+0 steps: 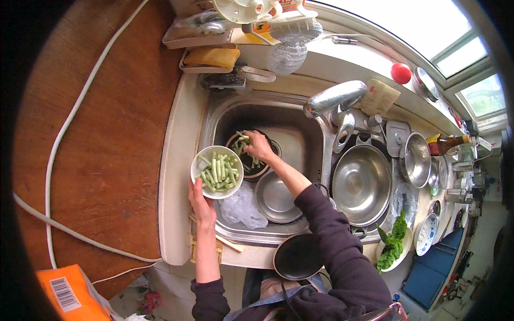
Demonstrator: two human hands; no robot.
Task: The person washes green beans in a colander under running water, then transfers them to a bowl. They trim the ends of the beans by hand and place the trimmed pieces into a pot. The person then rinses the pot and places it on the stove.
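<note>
My left hand [202,202] holds a white bowl [194,162] by its near left rim, over the sink's left edge. Cut green bean pieces [219,171] lie in that bowl. Inside the stainless steel sink [301,124], my right hand [258,145] is down in a dark round container [253,176], its fingers curled on more green pieces [239,143]. A metal basin [278,196] sits just below the container, with a crumpled clear plastic bag [242,206] to its left.
A chrome faucet [335,98] reaches over the sink's back right. On the right stand a large metal pot [361,185], a metal colander [417,160], a glass bottle [445,144] and a bowl with leafy greens [395,244]. A dark pan [299,257] sits at the front edge.
</note>
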